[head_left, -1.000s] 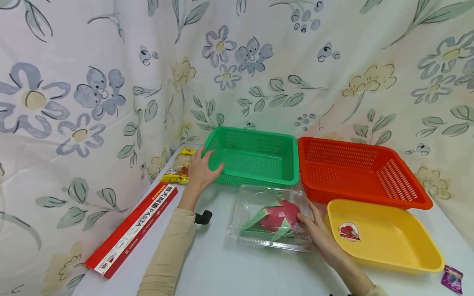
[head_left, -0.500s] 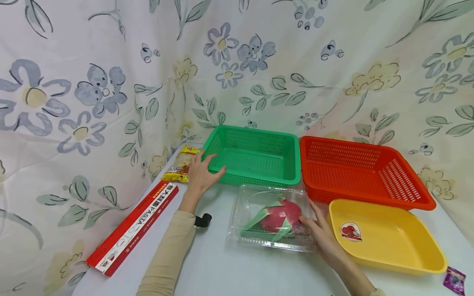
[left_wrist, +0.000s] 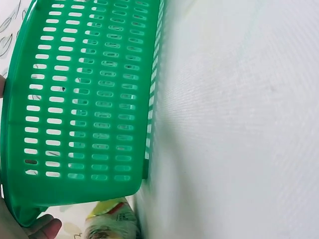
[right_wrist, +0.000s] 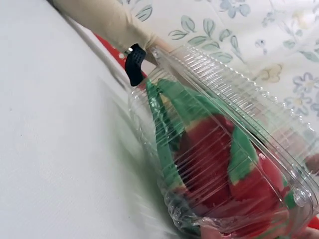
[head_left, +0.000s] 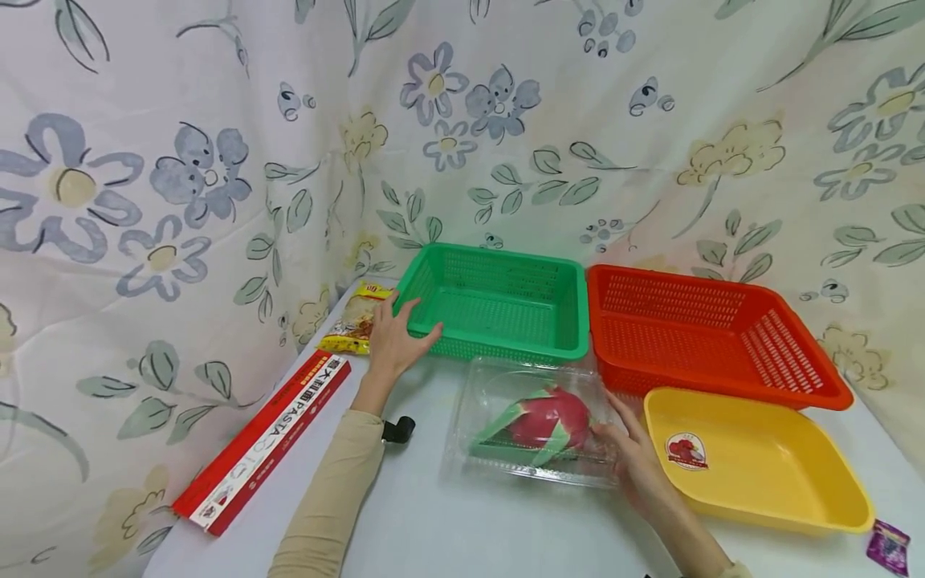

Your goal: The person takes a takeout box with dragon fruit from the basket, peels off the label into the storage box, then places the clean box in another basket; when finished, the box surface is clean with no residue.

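In the head view my right hand (head_left: 639, 466) grips the right end of a clear plastic clamshell box (head_left: 470, 393), thumb on the lid side. Inside lies a red dragon fruit (head_left: 552, 417) with green leafy tips, also seen through the box wall in the right wrist view. The box is close over the white table and casts a soft shadow. My left hand (head_left: 396, 341) is spread across the near left corner of a green perforated basket (head_left: 499, 349), fingertips and thumb right at its rim. In the left wrist view the basket's slotted side (left_wrist: 84, 99) fills the left half.
A red basket (head_left: 723, 393) stands beside the green one, with a yellow tray (head_left: 766, 457) in front. On the left lie a yellow food packet (head_left: 354, 321) and a long red pasta box (head_left: 267, 441). A small purple packet (head_left: 889, 547) sits at far right.
My right thumb has slid slightly toward the right end of the plastic box, and the box's front edge has tilted up a little. The left hand keeps its place at the green basket's corner.
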A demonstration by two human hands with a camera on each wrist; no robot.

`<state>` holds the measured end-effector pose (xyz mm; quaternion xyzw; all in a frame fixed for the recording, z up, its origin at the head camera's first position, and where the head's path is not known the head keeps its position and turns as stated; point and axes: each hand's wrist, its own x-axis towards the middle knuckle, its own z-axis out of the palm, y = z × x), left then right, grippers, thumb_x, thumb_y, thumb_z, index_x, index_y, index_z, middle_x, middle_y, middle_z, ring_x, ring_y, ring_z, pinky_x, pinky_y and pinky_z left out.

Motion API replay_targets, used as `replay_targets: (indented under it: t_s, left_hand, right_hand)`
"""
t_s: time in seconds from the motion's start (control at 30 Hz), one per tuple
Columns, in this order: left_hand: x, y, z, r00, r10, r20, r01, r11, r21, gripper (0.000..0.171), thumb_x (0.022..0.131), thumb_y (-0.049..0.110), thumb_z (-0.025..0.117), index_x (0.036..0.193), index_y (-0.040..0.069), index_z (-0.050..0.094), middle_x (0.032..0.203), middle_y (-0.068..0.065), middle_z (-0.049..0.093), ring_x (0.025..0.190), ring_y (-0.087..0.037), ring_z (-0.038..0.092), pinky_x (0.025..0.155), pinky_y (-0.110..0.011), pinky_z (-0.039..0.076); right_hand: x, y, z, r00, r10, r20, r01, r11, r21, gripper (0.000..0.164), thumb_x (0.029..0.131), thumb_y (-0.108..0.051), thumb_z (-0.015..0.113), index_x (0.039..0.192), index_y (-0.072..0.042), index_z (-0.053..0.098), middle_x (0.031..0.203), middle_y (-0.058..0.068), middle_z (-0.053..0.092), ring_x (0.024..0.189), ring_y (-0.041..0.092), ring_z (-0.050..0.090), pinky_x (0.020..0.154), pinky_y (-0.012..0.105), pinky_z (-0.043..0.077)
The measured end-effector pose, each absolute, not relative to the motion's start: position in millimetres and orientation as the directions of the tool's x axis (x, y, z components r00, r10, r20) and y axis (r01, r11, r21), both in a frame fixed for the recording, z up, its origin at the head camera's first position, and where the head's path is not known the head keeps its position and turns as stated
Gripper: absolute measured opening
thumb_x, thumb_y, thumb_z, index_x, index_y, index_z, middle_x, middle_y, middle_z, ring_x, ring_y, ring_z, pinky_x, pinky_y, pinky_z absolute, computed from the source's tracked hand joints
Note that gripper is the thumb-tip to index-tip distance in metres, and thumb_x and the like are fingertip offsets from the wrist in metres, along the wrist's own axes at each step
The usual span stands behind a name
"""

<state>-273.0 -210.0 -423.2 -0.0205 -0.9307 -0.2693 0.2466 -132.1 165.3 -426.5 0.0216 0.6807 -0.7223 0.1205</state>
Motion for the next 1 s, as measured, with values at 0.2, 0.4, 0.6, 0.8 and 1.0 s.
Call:
replay_targets:
  t_s: [0.2,0.4,0.6,0.8,1.0]
  left_hand:
    - [-273,-211,-428,-0.862,-0.121,0.492,0.180,0.834,0.521,0.076,0.080,0.061,0.063,0.137,0.012,0.056,0.154,-0.017,0.032,0.135,-0.036,0.033,0.091,-0.055,0.045]
    - [-272,-205,-442,-0.832,-0.154,0.533,0.198,0.814,0.545,0.080,0.079,0.061,0.064,0.137,0.007,0.055,0.152,-0.017,0.035,0.135,-0.035,0.034,0.090,-0.056,0.048]
    - [-271,-205,-446,-0.818,-0.187,0.544,0.183,0.812,0.554,0.081,0.077,0.062,0.066,0.137,0.008,0.053,0.152,-0.014,0.036,0.135,-0.034,0.038,0.090,-0.056,0.048]
    - [-273,-208,-444,-0.813,-0.194,0.550,0.189,0.805,0.563,0.084,0.077,0.062,0.066,0.138,0.006,0.052,0.152,-0.017,0.034,0.134,-0.036,0.038,0.096,-0.057,0.044]
    - [-274,-206,-441,-0.803,-0.194,0.563,0.197,0.806,0.558,0.077,0.078,0.060,0.066,0.131,0.004,0.057,0.152,-0.019,0.034,0.133,-0.037,0.039,0.092,-0.058,0.046]
  right_hand:
    - [-130,165,-423,-0.972,-0.165,-0.169,0.188,-0.105,-0.977,0.069,0.097,-0.013,0.043,0.159,-0.016,0.011,0.162,0.014,-0.005,0.143,0.039,-0.002,0.106,0.076,0.000]
    - [-121,164,-415,-0.974,-0.129,-0.186,0.200,-0.110,-0.974,0.068,0.098,-0.016,0.041,0.159,-0.015,0.011,0.162,0.013,-0.005,0.140,0.039,0.003,0.107,0.075,0.001]
    - [-115,155,-400,-0.973,-0.136,-0.188,0.200,-0.083,-0.976,0.066,0.099,-0.021,0.042,0.159,-0.019,0.014,0.159,0.012,0.006,0.134,0.035,0.020,0.107,0.068,0.024]
    - [-120,147,-382,-0.976,-0.161,-0.144,0.158,-0.076,-0.985,0.065,0.098,-0.020,0.041,0.158,-0.021,0.016,0.157,0.010,0.013,0.130,0.032,0.026,0.103,0.060,0.036]
    - [-129,143,-367,-0.983,-0.163,-0.084,0.104,-0.121,-0.987,0.061,0.101,-0.022,0.043,0.157,-0.019,0.018,0.150,0.004,0.023,0.129,0.026,0.027,0.104,0.055,0.036]
